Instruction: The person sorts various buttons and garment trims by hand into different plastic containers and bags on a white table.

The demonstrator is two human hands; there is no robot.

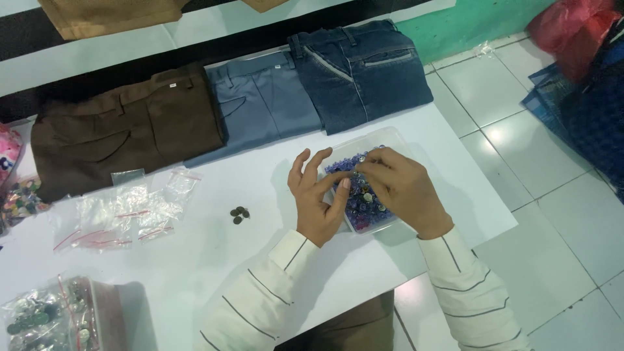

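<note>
Near left corner: clear bag of mixed buttons (45, 318), sealed by the look of it, lying flat on the white table (214, 260).

Near centre: left hand (318, 198), fingers spread, thumb curled against the near-left wall of a clear plastic tray (393, 140); no firm clamp visible. Right hand (400, 188) just beside it, over the tray, fingertips pinched together on something small (too small to tell what), both hands close enough to touch.

In the tray: heap of blue and silver buttons (361, 201), filling it; tray placed toward the table's right edge.

Risk, judged: tray light and only steadied by a thumb, so likely to tip or skid off the right edge under a hard push, scattering buttons onto the tiled floor (546, 169). Pinched piece likely to slip and roll.

Middle left: four loose dark buttons (239, 214) in a cluster (easily swept away by a sleeve). Further left, empty zip bags (130, 211), overlapping.

Far: folded trousers in a row, brown (123, 130), grey-blue (263, 104), dark denim (361, 68).
</note>
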